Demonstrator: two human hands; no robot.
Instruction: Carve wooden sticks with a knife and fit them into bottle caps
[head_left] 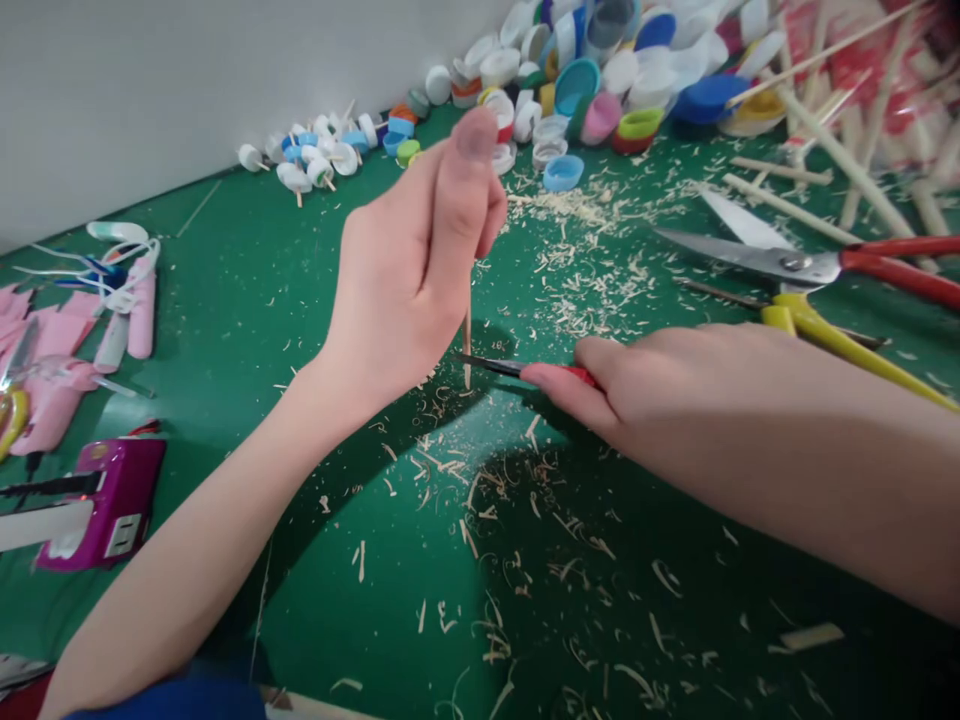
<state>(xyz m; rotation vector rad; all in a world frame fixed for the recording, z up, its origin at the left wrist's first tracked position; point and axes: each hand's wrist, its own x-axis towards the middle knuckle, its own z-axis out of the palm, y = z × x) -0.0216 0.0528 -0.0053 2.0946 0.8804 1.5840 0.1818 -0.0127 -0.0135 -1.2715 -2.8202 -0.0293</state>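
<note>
My left hand [427,235] is closed around a thin wooden stick [468,335], whose lower end points down at the green tabletop. In my right hand [630,385] is a small knife [491,365] with a red handle, mostly hidden by my fingers. Its dark blade lies across the stick near the lower tip. Curled wood shavings [450,465] are scattered on the table below and around both hands.
Many plastic bottle caps [577,85] are heaped at the back, with capped stick pieces [319,150] beside them. Red-handled scissors [795,262] and yellow-handled scissors [832,330] lie to the right, near wooden sticks [847,160]. A purple power socket [112,500] and a pink glue gun [56,400] are left.
</note>
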